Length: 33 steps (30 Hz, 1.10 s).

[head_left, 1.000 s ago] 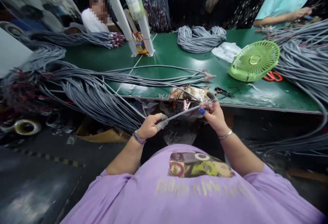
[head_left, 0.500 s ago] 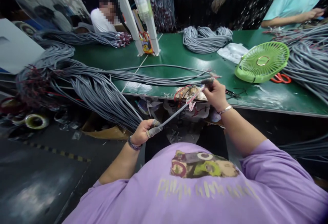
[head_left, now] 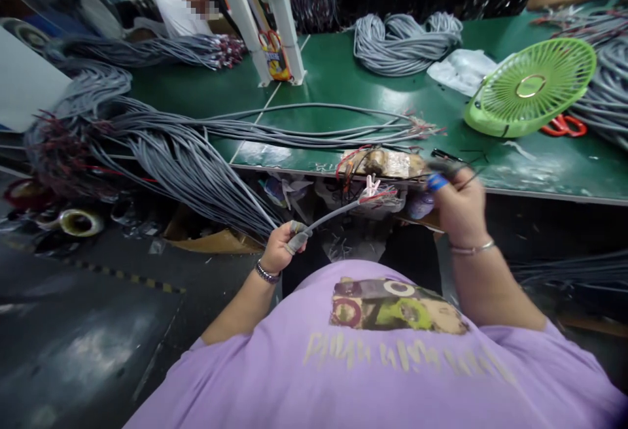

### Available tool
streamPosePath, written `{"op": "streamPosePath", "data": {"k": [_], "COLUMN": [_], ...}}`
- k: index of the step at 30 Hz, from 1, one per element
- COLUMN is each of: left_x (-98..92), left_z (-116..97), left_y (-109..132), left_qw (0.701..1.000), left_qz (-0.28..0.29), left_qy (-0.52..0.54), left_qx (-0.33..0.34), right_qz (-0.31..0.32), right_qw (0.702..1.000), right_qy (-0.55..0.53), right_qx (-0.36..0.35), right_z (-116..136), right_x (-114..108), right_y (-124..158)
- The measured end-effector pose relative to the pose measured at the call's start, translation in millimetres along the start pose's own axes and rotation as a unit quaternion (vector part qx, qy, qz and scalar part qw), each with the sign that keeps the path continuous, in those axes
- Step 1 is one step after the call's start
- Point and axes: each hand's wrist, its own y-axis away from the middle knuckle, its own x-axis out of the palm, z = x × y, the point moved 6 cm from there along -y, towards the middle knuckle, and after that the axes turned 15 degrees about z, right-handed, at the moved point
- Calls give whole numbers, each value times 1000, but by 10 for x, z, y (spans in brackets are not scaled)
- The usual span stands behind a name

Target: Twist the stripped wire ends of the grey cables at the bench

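Note:
My left hand [head_left: 288, 244], with grey covers on its fingertips, is closed around a grey cable [head_left: 333, 214] below the table's front edge. The cable's stripped end fans out into thin red and pale wires [head_left: 380, 196] beside a pink clip [head_left: 371, 187]; whether they touch is unclear. My right hand [head_left: 462, 203] is closed at the table edge, right of the wires. Something dark and something blue show at its fingertips, too blurred to name. A worn block with pale tape [head_left: 397, 163] lies just left of it, and a black-handled tool [head_left: 447, 155] behind it.
Several grey cables [head_left: 304, 136] stretch across the green table [head_left: 324, 85]; a thick bundle [head_left: 191, 180] hangs off its left front. A green fan [head_left: 532, 85], red-handled scissors [head_left: 564, 125] and coiled cable [head_left: 405, 43] lie farther back. Two people sit across the table.
My right hand has let go of the cable's wire end and moved right, closing near the tools. My left hand keeps its hold. The view has tipped down slightly.

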Motion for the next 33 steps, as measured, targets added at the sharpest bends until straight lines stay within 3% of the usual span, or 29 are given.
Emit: {"op": "streamPosePath", "data": {"k": [2, 3, 5, 7, 9, 12, 15, 18, 21, 27, 33], "left_x": [37, 60, 138, 266, 426, 627, 744, 800, 794, 813, 838], "left_z": [21, 25, 12, -43, -148, -340, -367, -253, -131, -55, -58], "left_y": [-53, -80, -145, -230, -335, -527, -669, -684, -622, -516, -490], "left_qw": [999, 998, 990, 974, 955, 964, 988, 986, 977, 973, 976], "left_qz": [13, 24, 66, 131, 189, 196, 145, 99, 60, 62, 63], "left_qy": [-36, -61, -122, -185, -227, -177, -22, 111, 178, 183, 162], "left_qx": [8, 9, 4, -8, -12, -11, -49, -82, -99, -126, -127], "right_qz": [169, 204, 215, 203, 231, 300, 268, 232, 220, 193, 148], "right_qw": [974, 961, 953, 956, 951, 928, 922, 916, 909, 909, 901], "right_qy": [-133, -169, -203, -207, -202, -217, -271, -313, -333, -354, -372], "right_qx": [64, 76, 70, 45, 31, 39, 62, 95, 118, 101, 168], "right_z": [11, 31, 70, 105, 133, 150, 106, -5, -115, -88, -143], "right_x": [540, 730, 952, 1037, 1111, 1251, 1297, 1305, 1314, 1394, 1435], "right_y": [327, 451, 567, 548, 472, 371, 324, 368, 437, 452, 491]}}
